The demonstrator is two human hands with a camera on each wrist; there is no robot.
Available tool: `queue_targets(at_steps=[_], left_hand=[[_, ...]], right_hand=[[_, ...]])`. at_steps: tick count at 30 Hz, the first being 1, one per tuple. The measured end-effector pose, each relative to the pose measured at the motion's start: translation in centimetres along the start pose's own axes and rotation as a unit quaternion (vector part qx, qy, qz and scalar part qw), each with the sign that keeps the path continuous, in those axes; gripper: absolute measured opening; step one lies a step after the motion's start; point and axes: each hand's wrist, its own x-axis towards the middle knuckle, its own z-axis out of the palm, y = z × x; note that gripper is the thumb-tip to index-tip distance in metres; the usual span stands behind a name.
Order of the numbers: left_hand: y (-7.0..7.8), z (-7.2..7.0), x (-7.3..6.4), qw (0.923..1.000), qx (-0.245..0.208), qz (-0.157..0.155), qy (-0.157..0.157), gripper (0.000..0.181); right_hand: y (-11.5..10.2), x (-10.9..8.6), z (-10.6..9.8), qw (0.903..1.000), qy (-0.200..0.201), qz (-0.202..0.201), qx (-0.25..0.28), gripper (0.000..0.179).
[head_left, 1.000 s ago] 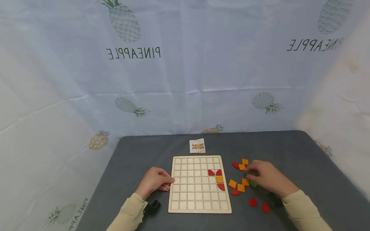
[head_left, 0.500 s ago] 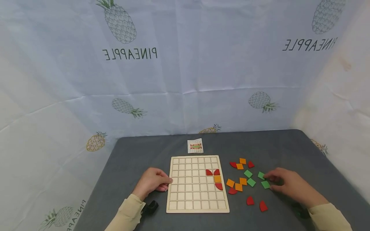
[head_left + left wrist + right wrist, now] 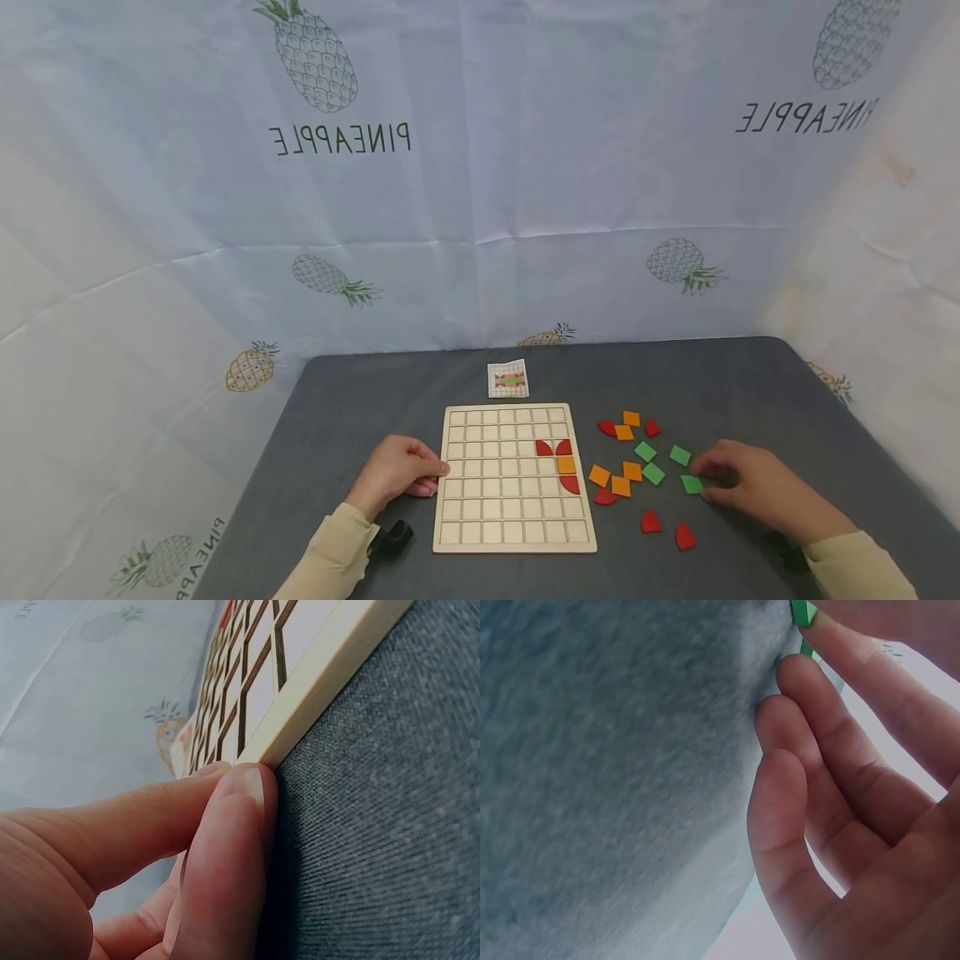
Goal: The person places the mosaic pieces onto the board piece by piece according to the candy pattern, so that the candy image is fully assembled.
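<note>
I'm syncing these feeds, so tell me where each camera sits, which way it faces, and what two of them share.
Head: on the person's head, facing forward and down at the gridded board, table and printed backdrop; left hand, right hand and sleeves show.
Left wrist: on that wrist, facing the board's edge; that hand's fingers show.
Right wrist: on that wrist, facing the table, a green tile at the top; that hand's fingers show.
Shared: head and left wrist both show the left hand pinching the board's edge.
</note>
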Motion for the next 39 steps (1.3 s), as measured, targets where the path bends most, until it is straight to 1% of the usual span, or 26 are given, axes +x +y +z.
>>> queue_targets(at_steps=[4,7,9,12,16,18,21,24,27,32,39], left_hand=[[0.0,0.0,0.0,1.0,0.0,0.001,-0.001,0.019],[0.0,0.0,0.0,1.0,0.0,0.003,0.001,0.02],[0.0,0.0,0.0,1.0,0.001,0.004,0.0,0.02],[-0.1,-0.2,0.0,1.0,0.0,0.003,0.002,0.02],[-0.1,-0.3,0.0,1.0,-0.001,0.005,0.004,0.02],[-0.1,-0.3,0.0,1.0,-0.002,0.008,0.003,0.02],[-0.2,-0.2,0.0,0.9999,-0.005,0.01,0.0,0.019],[-0.2,-0.2,0.0,0.9999,-0.008,0.01,-0.003,0.019],[-0.1,-0.1,0.0,0.9999,-0.008,0.009,-0.003,0.019],[0.0,0.0,0.0,0.9999,-0.007,0.008,0.0,0.02],[0.0,0.0,0.0,0.9999,-0.007,0.009,0.001,0.019]], right_hand=[[-1.0,0.3,0.1,0.9997,0.002,0.015,0.017,0.026],[-2.6,1.3,0.4,0.9988,-0.002,0.025,0.042,0.024],[-4.1,2.4,0.8,0.9983,0.0,0.02,0.055,0.023],[-6.8,4.7,1.7,0.9979,-0.003,0.013,0.064,0.02],[-10.4,7.4,3.0,0.9973,-0.004,-0.008,0.072,0.018],[-11.9,8.4,3.8,0.9963,-0.006,-0.017,0.084,0.018],[-13.5,9.3,4.8,0.9957,-0.005,-0.026,0.088,0.018],[-14.5,9.7,5.7,0.9965,-0.001,-0.037,0.074,0.017],[-14.9,9.7,6.1,0.997,0.01,-0.053,0.055,0.018],[-15.3,9.7,6.1,0.9972,0.017,-0.056,0.046,0.018],[-15.4,10.1,6.6,0.997,0.01,-0.063,0.044,0.017]])
